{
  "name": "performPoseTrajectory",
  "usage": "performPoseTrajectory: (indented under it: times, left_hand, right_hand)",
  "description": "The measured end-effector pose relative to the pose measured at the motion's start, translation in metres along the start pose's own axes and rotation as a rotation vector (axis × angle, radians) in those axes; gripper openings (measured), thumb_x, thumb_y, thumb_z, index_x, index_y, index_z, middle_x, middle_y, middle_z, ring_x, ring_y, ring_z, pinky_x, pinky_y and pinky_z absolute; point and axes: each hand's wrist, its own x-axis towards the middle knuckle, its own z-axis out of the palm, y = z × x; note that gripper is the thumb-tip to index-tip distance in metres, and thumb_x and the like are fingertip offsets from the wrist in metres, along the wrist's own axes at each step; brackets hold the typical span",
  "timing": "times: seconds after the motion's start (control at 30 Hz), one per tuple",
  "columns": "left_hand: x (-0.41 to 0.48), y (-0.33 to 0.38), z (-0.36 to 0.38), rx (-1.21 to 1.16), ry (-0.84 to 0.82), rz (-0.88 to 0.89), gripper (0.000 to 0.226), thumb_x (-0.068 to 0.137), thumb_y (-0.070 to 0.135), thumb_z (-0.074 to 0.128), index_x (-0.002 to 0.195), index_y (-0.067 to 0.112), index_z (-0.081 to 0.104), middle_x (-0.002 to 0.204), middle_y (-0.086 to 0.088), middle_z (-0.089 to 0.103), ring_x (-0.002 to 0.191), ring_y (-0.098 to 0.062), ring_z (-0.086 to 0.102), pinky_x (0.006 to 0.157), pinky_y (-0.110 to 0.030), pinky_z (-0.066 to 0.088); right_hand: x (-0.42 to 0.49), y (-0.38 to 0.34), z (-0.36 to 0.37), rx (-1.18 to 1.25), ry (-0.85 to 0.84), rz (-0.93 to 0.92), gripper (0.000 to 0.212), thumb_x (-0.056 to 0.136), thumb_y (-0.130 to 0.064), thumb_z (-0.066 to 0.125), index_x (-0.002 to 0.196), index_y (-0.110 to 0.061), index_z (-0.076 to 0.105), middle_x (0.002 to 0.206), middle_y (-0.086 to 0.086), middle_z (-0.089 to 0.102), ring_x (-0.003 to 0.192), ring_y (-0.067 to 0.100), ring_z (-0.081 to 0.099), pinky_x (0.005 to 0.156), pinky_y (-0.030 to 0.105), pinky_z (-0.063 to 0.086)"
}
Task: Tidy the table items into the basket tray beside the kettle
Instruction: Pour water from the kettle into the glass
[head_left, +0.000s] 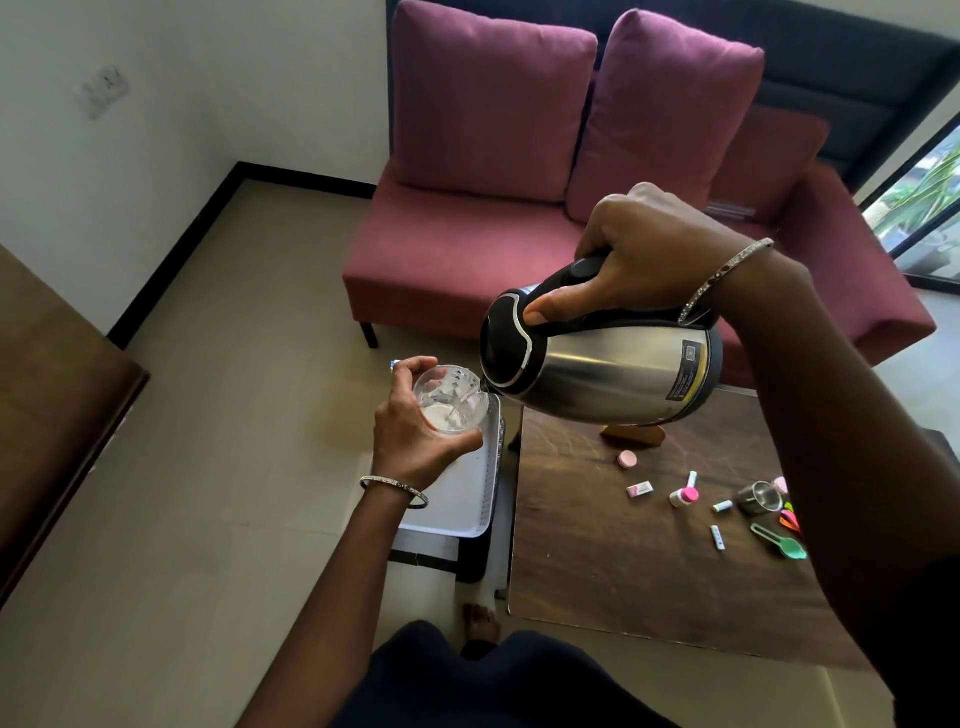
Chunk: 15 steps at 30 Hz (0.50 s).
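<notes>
My right hand grips the black handle of a steel kettle, tilted with its spout down and to the left. My left hand holds a clear glass right under the spout; water runs into it. Both are above a white basket tray left of the brown table. On the table lie a pink round lid, a small pink packet, a white bottle with a pink cap, small white tubes, a steel cup and coloured measuring spoons.
A maroon sofa with two cushions stands behind the table. A dark wooden cabinet is at the left. A wooden object lies under the kettle on the table. My foot and knee are below, on the tiled floor.
</notes>
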Motion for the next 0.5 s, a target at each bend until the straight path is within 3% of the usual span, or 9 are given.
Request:
performPoseTrajectory:
  times: [0.5]
  left_hand:
    - [-0.0006,0.0021,-0.0002,0.002,0.01,-0.006,0.083,0.049,0.022,0.088,0.121,0.017,0.047,0.111,0.009,0.062,0.1,-0.009,0.063,0.087,-0.035,0.056]
  right_hand:
    - [0.0012,-0.0016,0.0027,0.014,-0.005,-0.015,0.076,0.05,-0.09,0.061,0.058,-0.016,0.072,0.046,-0.001,0.053,0.045,0.015,0.049,0.046,0.033,0.042]
